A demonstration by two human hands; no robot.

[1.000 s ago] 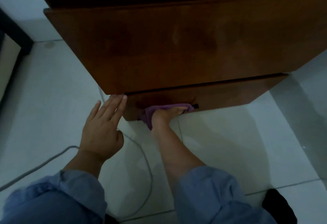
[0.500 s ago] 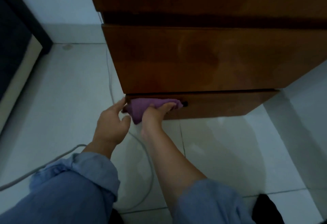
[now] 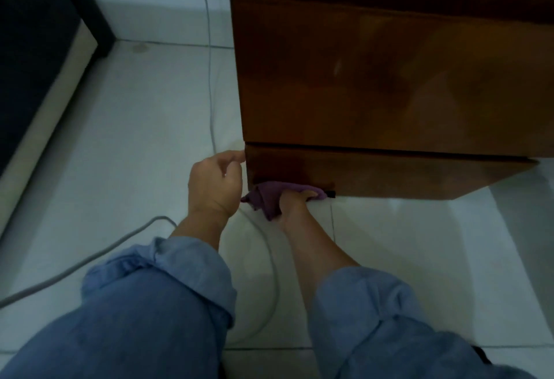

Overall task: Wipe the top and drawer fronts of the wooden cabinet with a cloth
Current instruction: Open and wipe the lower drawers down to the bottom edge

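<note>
The dark wooden cabinet (image 3: 374,79) fills the upper right, seen from above, with two drawer fronts showing. The lowest drawer front (image 3: 389,173) sits just above the floor. My right hand (image 3: 292,207) grips a purple cloth (image 3: 269,197) and presses it against the bottom left edge of that lowest drawer. My left hand (image 3: 214,184) is beside the cabinet's left corner, fingers loosely curled, a fingertip touching the corner of the lowest drawer; it holds nothing.
A grey cable (image 3: 209,85) runs down the wall and loops over the white tiled floor (image 3: 135,139) under my arms. A dark piece of furniture with a pale edge (image 3: 45,64) stands at the left. Blue sleeves cover both forearms.
The view has shifted so the cabinet lies further right. The cloth has slid from the top of the lowest drawer front down to its bottom edge. My left hand stays at the left corner.
</note>
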